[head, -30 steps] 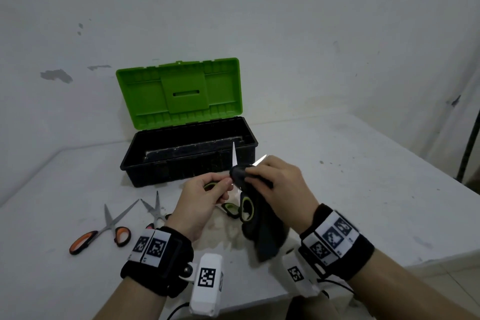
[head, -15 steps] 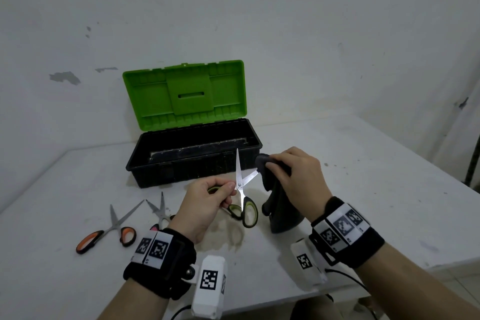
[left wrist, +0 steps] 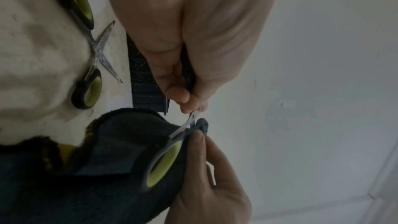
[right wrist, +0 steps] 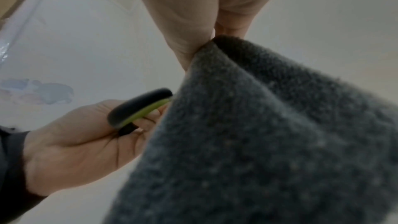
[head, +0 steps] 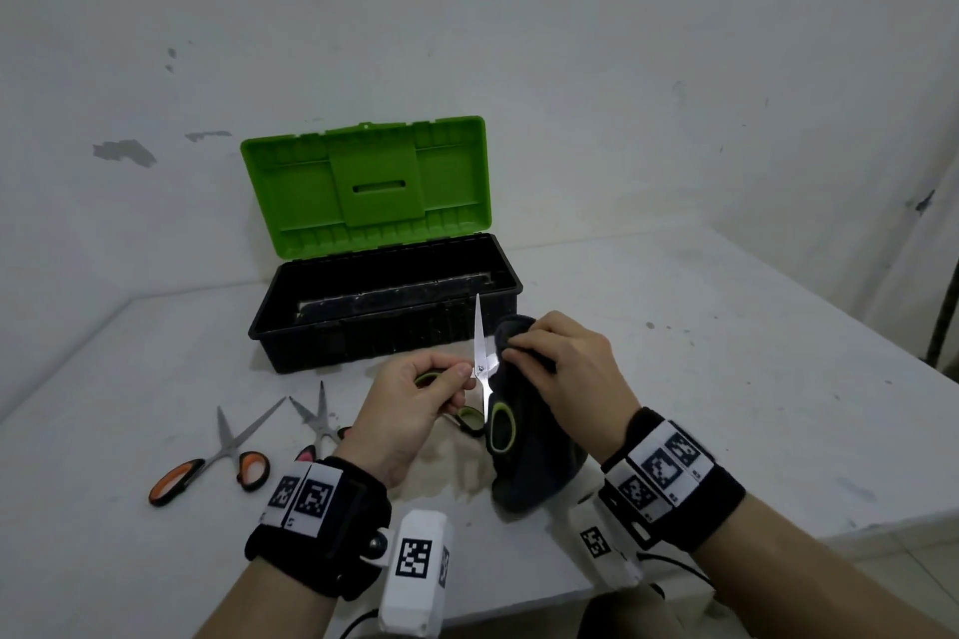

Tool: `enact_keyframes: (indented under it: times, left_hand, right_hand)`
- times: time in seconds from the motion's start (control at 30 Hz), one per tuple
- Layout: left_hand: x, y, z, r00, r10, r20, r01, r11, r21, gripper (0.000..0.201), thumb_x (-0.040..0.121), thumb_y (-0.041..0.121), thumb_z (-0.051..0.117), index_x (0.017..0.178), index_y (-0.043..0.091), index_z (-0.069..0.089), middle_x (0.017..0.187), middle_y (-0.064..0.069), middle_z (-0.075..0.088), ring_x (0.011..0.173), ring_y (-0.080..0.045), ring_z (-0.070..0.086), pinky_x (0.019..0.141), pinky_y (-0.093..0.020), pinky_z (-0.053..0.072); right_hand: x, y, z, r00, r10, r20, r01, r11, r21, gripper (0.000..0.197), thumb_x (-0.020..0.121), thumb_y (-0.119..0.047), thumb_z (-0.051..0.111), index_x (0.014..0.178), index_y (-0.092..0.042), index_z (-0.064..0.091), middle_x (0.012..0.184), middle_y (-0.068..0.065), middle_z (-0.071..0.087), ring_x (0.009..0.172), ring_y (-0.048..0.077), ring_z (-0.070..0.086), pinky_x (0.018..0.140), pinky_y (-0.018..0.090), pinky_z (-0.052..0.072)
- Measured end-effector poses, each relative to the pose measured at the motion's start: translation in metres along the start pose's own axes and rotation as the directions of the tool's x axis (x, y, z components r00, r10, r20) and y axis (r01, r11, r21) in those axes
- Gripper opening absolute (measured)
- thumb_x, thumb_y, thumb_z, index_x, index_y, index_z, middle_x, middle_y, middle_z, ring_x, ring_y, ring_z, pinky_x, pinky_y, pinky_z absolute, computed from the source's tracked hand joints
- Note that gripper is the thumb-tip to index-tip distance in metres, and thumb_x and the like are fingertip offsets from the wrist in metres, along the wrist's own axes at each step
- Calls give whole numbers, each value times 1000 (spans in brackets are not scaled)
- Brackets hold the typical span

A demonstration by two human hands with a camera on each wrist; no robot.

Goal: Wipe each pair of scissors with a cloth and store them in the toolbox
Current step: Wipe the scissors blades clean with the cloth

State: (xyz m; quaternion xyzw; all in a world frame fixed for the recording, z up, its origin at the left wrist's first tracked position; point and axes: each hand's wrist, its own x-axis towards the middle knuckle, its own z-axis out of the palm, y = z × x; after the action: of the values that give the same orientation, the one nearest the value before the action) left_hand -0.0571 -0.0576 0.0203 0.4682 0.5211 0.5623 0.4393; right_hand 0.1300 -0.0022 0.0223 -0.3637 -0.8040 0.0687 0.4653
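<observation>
My left hand (head: 456,379) grips one handle of the green-handled scissors (head: 501,431), which are spread open with one blade pointing up in front of the toolbox (head: 384,327). My right hand (head: 511,350) pinches the dark grey cloth (head: 534,457) round the other blade close to the pivot, and that blade is hidden. The left wrist view shows the free handle of the scissors (left wrist: 163,164) lying against the cloth (left wrist: 107,168). In the right wrist view the cloth (right wrist: 258,142) fills the frame beside the handle (right wrist: 140,108) in my left hand (right wrist: 75,142).
The black toolbox stands open with its green lid (head: 363,187) raised against the wall. Orange-handled scissors (head: 207,462) and pink-handled scissors (head: 316,426) lie at the left of the white table (head: 726,379). Another green-handled pair (left wrist: 90,57) lies under my hands.
My right hand slid the cloth out to the tip of the blade, then came back in to the pivot. The left hand kept its grip and rose slightly.
</observation>
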Motion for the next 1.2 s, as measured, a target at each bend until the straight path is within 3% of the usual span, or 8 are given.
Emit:
enact_keyframes:
  times: [0.1,0.2,0.3,0.5,0.7,0.83,1.0,1.2]
  left_hand:
    - [-1,-4,-2,1000,-17,-15,18,1000,21,11,95,4,63,98,4,73,74,-5,71,63,-8,60,63,-19,52]
    - [-2,-6,-4,999,-37,-26,37,999,23,11,95,5,63,96,5,74,75,-4,72,64,-8,60,63,-19,53]
    - [1,-6,-4,999,-32,-36,33,999,31,11,95,7,63,97,4,74,75,-4,72,68,-11,60,66,-21,53]
    - [1,1,5,1000,1,14,-2,1000,11,12,96,8,62,97,8,75,74,-4,69,65,-9,57,63,-21,49]
    - [1,2,-2,1000,-26,5,26,999,24,10,95,7,64,98,6,74,77,-6,71,68,-12,59,65,-21,52]
    - [2,0,-6,993,-92,76,92,996,8,19,91,-8,61,103,2,72,77,-8,62,71,-17,58,73,-27,55]
    - [-1,3,-9,989,-87,122,83,996,34,21,90,-5,66,109,2,69,86,-8,66,76,-16,68,77,-25,58]
    - [3,8,-10,998,-53,16,54,996,-73,12,94,2,64,104,-3,64,94,-20,74,87,-25,74,75,-24,59]
  right_hand:
    - [8,14,-8,994,97,-44,-99,994,-43,6,85,-13,74,88,-9,78,83,2,65,72,18,62,72,11,40]
    - [13,19,-21,982,145,-124,-152,987,-53,4,86,-13,74,87,-12,77,81,-1,65,72,10,58,72,10,39]
    - [10,4,-29,988,62,-142,-64,998,-15,3,84,-13,76,87,-12,77,81,-3,65,71,6,56,72,6,40]
    - [-2,-16,-5,996,-88,25,87,995,43,8,82,-14,77,89,-10,77,84,1,66,72,10,61,71,15,47]
    - [-1,1,-7,1000,21,3,-21,1000,-20,7,84,-13,76,89,-9,78,84,2,65,72,18,63,71,26,50]
    - [-1,6,-13,999,51,-7,-51,998,-38,7,83,-13,77,89,-11,78,87,1,64,72,15,61,71,17,44]
    - [0,4,-16,995,36,88,-31,998,-60,4,83,-14,76,87,-12,78,106,2,70,88,16,67,85,23,50]
    - [-1,-2,-15,962,94,255,-61,989,-135,12,91,-24,66,87,-17,74,87,-4,69,80,16,62,76,33,50]
